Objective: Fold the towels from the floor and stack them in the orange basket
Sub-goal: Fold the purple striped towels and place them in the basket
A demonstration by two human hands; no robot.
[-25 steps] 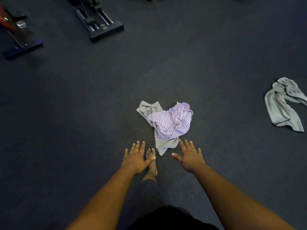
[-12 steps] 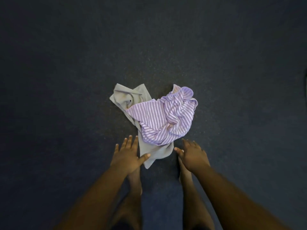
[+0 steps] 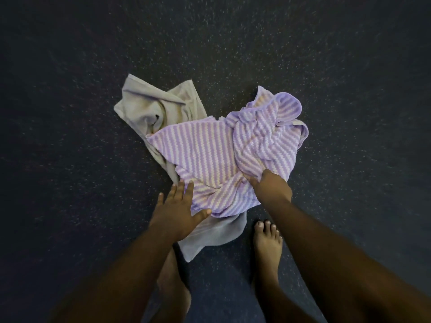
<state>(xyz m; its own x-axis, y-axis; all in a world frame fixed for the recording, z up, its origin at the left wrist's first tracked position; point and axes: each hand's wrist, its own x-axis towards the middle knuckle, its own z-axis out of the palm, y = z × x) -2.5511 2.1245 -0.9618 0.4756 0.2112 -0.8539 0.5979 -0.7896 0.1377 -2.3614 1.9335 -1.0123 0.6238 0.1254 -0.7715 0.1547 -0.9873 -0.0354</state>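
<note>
A crumpled purple-and-white striped towel [image 3: 224, 155] lies on the dark floor, draped over a grey towel [image 3: 149, 110] that sticks out at the upper left and near my feet. My right hand [image 3: 270, 185] has its fingers dug into a fold at the striped towel's lower right and grips it. My left hand [image 3: 179, 208] is flat with fingers spread, its fingertips and thumb touching the striped towel's lower left edge. The orange basket is out of view.
The dark speckled floor [image 3: 349, 89] surrounds the towels on all sides. My bare right foot [image 3: 268, 243] stands just below the towels, and my left foot [image 3: 172, 285] sits partly under the grey towel's near corner.
I have bent lower, so the towels look larger. My right hand went from hovering at the striped towel's edge to gripping it. My left hand slid forward onto its lower left edge.
</note>
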